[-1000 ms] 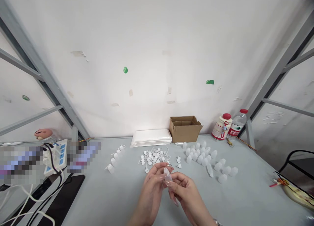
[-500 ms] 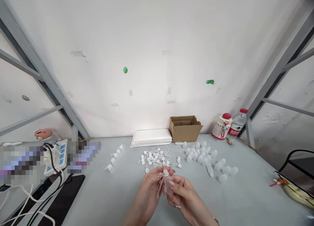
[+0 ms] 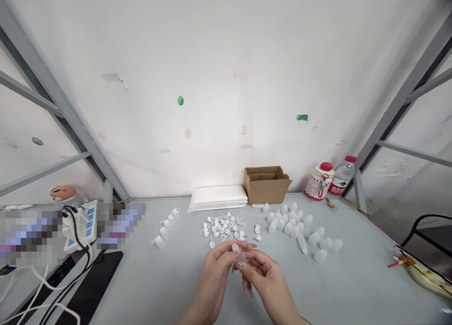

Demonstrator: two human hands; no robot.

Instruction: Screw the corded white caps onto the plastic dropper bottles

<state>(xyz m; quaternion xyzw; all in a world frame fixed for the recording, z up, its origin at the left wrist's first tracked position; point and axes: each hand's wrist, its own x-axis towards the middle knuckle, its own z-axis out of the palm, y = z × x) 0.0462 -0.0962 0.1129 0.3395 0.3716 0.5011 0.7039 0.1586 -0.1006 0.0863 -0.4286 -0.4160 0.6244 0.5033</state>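
Observation:
Between my hands, near the table's front, is a small translucent plastic bottle (image 3: 239, 256), its narrow mouth pointing up and away. My left hand (image 3: 221, 264) is closed with thumb and fingers on the bottle's upper part. My right hand (image 3: 263, 273) pinches it from the other side, thumb against its body. Fingers hide most of the bottle. Just beyond my hands lies a loose pile of white caps with thin straps (image 3: 224, 226). To the right stand several translucent bottles (image 3: 287, 219), with one lying on its side (image 3: 302, 243).
At the left, a row of capped bottles (image 3: 164, 232) stands on the grey table (image 3: 148, 278). A stack of white envelopes (image 3: 217, 198) and a cardboard box (image 3: 266, 186) sit by the wall. Farther left are a power strip (image 3: 81, 226) and cables; drink bottles (image 3: 319, 181) stand back right.
The bottle has turned and slipped deeper between my fingers, so less of it shows. My left thumb now lies across its upper part, and the thin strap beside it is out of sight.

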